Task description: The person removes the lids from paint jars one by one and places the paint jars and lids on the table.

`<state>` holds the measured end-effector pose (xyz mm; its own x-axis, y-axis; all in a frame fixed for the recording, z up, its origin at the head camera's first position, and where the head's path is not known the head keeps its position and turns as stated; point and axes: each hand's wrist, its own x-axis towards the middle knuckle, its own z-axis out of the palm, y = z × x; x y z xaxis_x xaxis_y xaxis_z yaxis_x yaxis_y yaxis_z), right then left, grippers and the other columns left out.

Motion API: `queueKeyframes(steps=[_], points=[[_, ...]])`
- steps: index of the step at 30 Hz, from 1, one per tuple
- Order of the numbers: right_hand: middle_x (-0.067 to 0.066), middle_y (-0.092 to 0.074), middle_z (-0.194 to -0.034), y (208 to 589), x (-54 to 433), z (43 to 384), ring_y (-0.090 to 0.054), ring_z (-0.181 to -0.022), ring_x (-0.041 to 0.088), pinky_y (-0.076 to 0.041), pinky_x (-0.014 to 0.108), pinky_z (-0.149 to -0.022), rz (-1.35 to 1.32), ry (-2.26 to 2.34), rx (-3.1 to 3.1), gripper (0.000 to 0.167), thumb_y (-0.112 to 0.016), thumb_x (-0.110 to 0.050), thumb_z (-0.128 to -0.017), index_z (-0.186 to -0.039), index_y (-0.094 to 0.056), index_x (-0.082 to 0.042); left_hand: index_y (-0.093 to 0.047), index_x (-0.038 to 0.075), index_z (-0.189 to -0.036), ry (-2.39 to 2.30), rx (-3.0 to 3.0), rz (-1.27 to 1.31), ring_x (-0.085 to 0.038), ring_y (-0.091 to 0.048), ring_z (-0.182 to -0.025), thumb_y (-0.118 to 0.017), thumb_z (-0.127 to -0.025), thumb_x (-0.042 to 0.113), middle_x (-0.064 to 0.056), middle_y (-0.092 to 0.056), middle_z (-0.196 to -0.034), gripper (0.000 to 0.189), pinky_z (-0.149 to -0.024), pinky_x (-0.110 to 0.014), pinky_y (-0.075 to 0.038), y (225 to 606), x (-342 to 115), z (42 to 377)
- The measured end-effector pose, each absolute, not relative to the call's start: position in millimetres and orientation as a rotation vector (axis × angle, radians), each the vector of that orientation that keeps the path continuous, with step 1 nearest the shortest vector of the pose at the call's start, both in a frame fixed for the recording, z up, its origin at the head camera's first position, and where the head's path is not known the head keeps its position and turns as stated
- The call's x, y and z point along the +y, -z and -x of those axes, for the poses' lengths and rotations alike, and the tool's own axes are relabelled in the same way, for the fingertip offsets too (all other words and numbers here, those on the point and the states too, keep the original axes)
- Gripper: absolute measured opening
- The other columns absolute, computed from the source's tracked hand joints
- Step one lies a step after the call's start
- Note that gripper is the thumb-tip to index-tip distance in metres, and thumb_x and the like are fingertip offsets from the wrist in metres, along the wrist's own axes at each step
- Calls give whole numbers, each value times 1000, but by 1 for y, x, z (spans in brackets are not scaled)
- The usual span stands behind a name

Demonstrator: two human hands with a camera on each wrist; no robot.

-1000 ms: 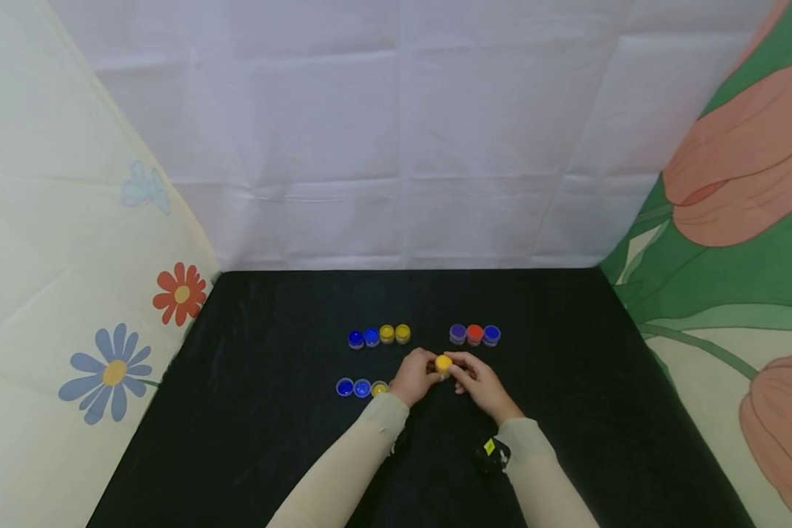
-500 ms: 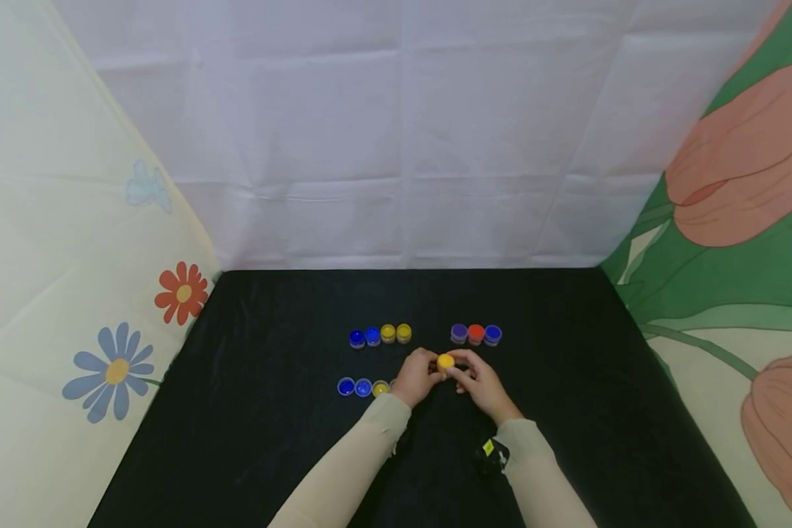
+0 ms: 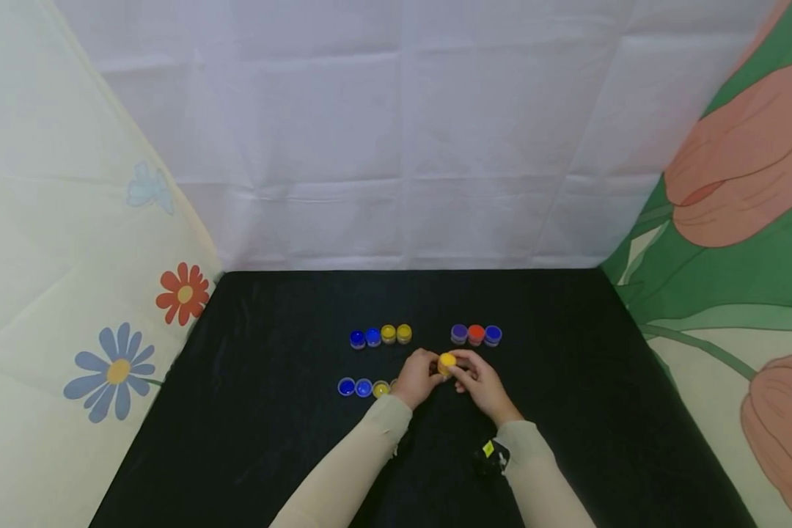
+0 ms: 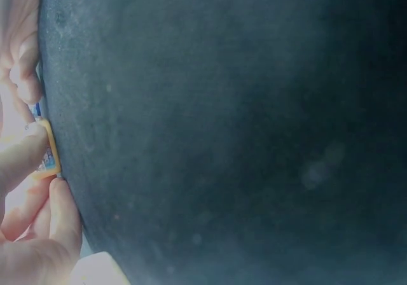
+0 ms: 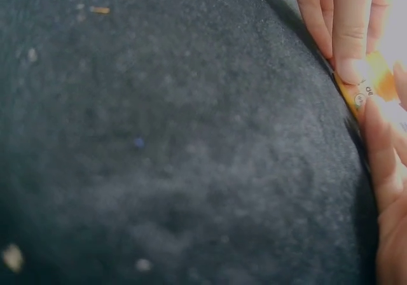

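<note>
- We see the left hand [image 3: 416, 378] and the right hand [image 3: 482, 385] pinching one yellow-topped jar [image 3: 447, 360] between fingers and thumbs, each from its own side.
- We find that jar between the two hands, over the middle of the black cloth [image 3: 290, 455]; we cannot tell whether its base touches the cloth.
- Just left of the left hand, we see a near row: two blue jars [image 3: 355, 387] and a yellow jar [image 3: 381, 389] partly hidden by the left arm.
- Beyond the hands, we see two blue, two yellow jars in a far-left row [image 3: 388, 334].
- To its right, we see a purple jar [image 3: 459, 334], a red jar [image 3: 476, 335] and a blue jar [image 3: 493, 335] side by side.
- Behind the cloth we see a creased white sheet [image 3: 396, 147].
</note>
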<state>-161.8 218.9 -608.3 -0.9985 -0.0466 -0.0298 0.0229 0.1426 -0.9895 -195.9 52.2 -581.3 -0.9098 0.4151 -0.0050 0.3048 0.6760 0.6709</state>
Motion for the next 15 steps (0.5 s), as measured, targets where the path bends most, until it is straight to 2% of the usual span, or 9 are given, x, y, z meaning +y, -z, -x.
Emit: queueKeyframes(steps=[6,12,15], points=[[24,-60,-127,611,218,160,-62,-73,13,-56,25,-65,-56,2057,2381,34,-65,-12,-100,-131,-58,0,-72,0,-111,-1067,2719,-564,-18,-61,-88,-79,-90,12,-6,-60,-96,25,-80,-30,-55,583,53,196],[21,-66,-118,613,218,156,-64,-72,12,-56,25,-67,-140,2123,2400,33,-69,-15,-98,-127,-62,0,-69,2,-113,-1077,2720,-571,-19,-63,-92,-80,-89,13,-7,-62,-100,28,-82,-30,-56,588,54,197],[21,-66,-120,614,218,156,-65,-74,12,-57,25,-68,-166,2191,2385,33,-70,-15,-98,-126,-62,0,-67,4,-116,-1098,2717,-583,-19,-64,-94,-80,-89,12,-8,-63,-103,31,-83,-30,-55,589,53,198]])
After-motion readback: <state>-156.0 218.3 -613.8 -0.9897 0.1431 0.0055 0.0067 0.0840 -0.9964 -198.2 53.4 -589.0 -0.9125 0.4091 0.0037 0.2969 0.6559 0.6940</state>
